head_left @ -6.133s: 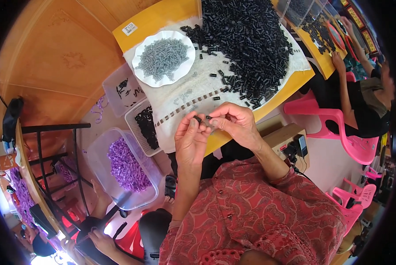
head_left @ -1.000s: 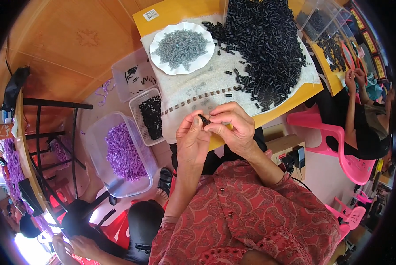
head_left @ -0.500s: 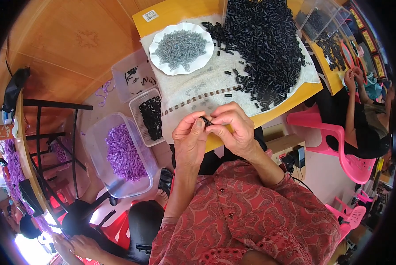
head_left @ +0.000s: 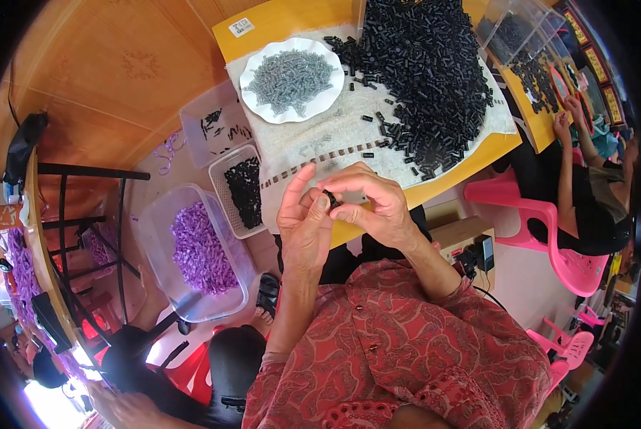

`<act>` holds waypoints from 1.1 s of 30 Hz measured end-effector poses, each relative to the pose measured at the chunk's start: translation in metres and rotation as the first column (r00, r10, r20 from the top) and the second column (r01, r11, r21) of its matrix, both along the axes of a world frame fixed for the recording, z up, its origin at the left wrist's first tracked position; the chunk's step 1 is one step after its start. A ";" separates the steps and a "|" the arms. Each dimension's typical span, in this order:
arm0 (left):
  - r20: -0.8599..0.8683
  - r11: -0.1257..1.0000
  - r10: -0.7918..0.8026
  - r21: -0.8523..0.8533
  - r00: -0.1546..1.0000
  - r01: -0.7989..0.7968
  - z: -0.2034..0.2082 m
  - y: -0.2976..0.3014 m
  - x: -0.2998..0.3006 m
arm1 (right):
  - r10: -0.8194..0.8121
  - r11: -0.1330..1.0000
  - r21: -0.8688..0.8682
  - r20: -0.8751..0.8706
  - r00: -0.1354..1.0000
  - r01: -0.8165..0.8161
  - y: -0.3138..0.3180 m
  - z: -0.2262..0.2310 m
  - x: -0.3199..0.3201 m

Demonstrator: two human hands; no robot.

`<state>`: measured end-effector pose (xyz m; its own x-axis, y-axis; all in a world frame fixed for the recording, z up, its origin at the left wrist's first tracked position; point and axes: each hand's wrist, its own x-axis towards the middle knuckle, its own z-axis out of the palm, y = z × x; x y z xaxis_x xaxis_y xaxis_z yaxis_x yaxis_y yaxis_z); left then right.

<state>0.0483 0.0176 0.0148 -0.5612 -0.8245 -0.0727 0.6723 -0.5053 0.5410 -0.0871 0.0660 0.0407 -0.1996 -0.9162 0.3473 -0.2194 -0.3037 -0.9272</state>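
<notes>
A small black cylindrical part (head_left: 330, 199) is between my two hands, just off the table's near edge. My left hand (head_left: 302, 225) pinches it between thumb and a fingertip, the index finger lifted away. From the other side my right hand (head_left: 379, 211) has thumb and fingers closed at the same part. Beyond them, a large heap of similar black parts (head_left: 435, 86) covers the right of a white cloth (head_left: 360, 114). A scalloped white plate (head_left: 285, 116) on the left holds many small clear grey pieces (head_left: 292, 77).
Left of the table are a white basket (head_left: 216, 171) of black parts and a clear bin (head_left: 243, 286) of purple pieces (head_left: 200, 247). A co-worker sits right on a pink chair (head_left: 542, 222); another person's hands are at lower left. The yellow table edge (head_left: 463, 171) runs before me.
My left index finger has lifted off the black part and points up. My right fingers have spread slightly upward. The part stays between the hands, a little turned.
</notes>
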 end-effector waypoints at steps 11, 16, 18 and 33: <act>0.001 0.993 -0.050 0.107 0.999 0.049 0.010 0.001 -0.006 | -0.094 0.995 -0.029 0.018 0.995 0.094 0.001 -0.008 -0.003; 0.197 0.971 -0.049 -0.220 0.979 0.093 0.000 -0.002 0.001 | -0.105 0.994 -0.027 -0.020 0.994 0.104 0.001 -0.004 -0.003; 0.220 0.974 -0.038 -0.212 0.975 0.085 0.001 -0.002 0.002 | -0.108 0.994 -0.029 0.011 0.994 0.109 0.001 -0.005 -0.002; 0.257 0.980 0.013 -0.194 0.966 0.039 -0.005 0.001 0.004 | -0.149 0.989 -0.012 0.005 0.989 0.149 0.003 -0.003 0.001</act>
<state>0.0519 0.0189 0.0093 -0.5558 -0.8296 -0.0528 0.4928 -0.3800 0.7828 -0.0859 0.0688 0.0378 -0.3347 -0.8720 0.3570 -0.2594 -0.2790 -0.9246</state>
